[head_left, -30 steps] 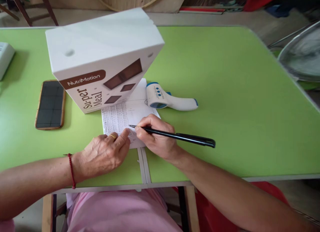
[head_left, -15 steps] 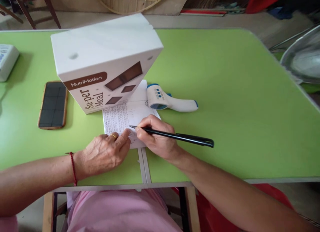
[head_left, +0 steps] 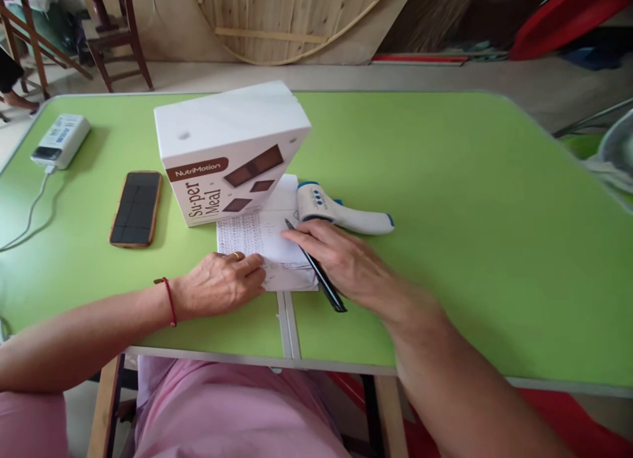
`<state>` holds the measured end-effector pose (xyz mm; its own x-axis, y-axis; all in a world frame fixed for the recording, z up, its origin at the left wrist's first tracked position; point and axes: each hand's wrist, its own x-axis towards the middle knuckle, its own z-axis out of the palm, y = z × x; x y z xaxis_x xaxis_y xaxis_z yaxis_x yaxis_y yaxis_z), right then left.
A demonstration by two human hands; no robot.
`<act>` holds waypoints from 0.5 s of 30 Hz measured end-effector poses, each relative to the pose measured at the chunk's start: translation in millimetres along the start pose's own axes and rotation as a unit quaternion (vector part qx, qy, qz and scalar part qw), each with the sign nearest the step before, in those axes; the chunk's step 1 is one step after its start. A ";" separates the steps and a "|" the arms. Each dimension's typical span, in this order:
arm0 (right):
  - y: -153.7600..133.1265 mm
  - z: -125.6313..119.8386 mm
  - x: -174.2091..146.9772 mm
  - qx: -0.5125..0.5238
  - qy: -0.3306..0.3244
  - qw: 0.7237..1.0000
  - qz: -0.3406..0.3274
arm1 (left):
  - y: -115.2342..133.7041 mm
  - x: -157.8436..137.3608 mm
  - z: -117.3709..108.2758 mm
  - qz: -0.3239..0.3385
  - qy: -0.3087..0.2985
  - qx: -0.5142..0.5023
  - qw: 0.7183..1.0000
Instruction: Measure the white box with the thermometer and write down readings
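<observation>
A white sheet of paper [head_left: 281,250] covered with small handwriting lies on the green table, its far part behind a box and its near part creased. My left hand [head_left: 222,283], with a ring and a red bracelet, rests closed at the paper's lower left edge, fingers curled onto it. Over the paper's right side, my right hand [head_left: 341,250] is closed on a black pen [head_left: 324,283]. The pen slants under the fingers, its tip up toward the box and its rear end toward me. Just beyond this hand lies a white and blue infrared thermometer [head_left: 341,214].
The white NutriMotion box [head_left: 232,151] stands upright behind the paper. Left of it lies a phone [head_left: 136,209] in a brown-edged case. A white power strip [head_left: 62,142] with a cable sits at the far left. The table [head_left: 469,247] has a metal seam near me.
My right hand has turned palm-down and shifted right, and the pen has swung from nearly level to a steep slant. The paper's lower part now looks creased. The view has tilted up.
</observation>
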<state>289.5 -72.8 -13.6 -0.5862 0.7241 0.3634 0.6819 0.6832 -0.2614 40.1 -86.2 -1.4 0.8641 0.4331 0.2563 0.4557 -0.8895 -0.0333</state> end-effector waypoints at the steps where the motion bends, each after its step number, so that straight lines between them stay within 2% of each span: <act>1: 2.0 0.7 -2.8 -0.021 -0.011 1.000 0.003 | -2.3 -0.4 -1.4 0.000 0.022 -0.017 1.000; 3: 5.6 3.7 -7.1 -0.060 -0.017 0.998 0.004 | -8.5 -2.4 -7.2 -0.012 0.088 -0.042 0.995; 5: 9.0 7.0 -9.0 -0.086 -0.010 0.996 -0.007 | -16.1 -5.6 -15.9 -0.059 0.163 -0.029 0.984; 7: 11.4 7.9 -8.0 -0.098 0.000 0.995 -0.029 | -24.5 -8.8 -24.1 -0.157 0.231 0.025 0.960; 9: 11.7 5.2 -4.8 -0.095 0.021 0.994 -0.051 | -33.0 -10.5 -29.1 -0.261 0.290 0.084 0.917; 10: 11.3 2.7 -2.7 -0.090 0.042 0.993 -0.058 | -37.1 -10.7 -29.7 -0.302 0.309 0.102 0.896; 12: 10.8 -2.6 1.3 -0.081 0.107 0.989 -0.060 | -45.0 -10.2 -27.3 -0.350 0.320 0.112 0.873; 14: 13.3 -5.2 4.0 -0.086 0.185 0.978 -0.048 | -52.5 -9.9 -21.6 -0.366 0.304 0.095 0.874; 15: 16.2 -4.8 4.5 -0.094 0.216 0.971 -0.032 | -56.4 -10.2 -18.3 -0.354 0.286 0.078 0.887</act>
<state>300.0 -58.9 -11.9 -0.4184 0.5459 0.7259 0.7422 0.6661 -0.0731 1.6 -43.1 15.6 0.1207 0.6901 0.7136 0.9032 -0.3746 0.2095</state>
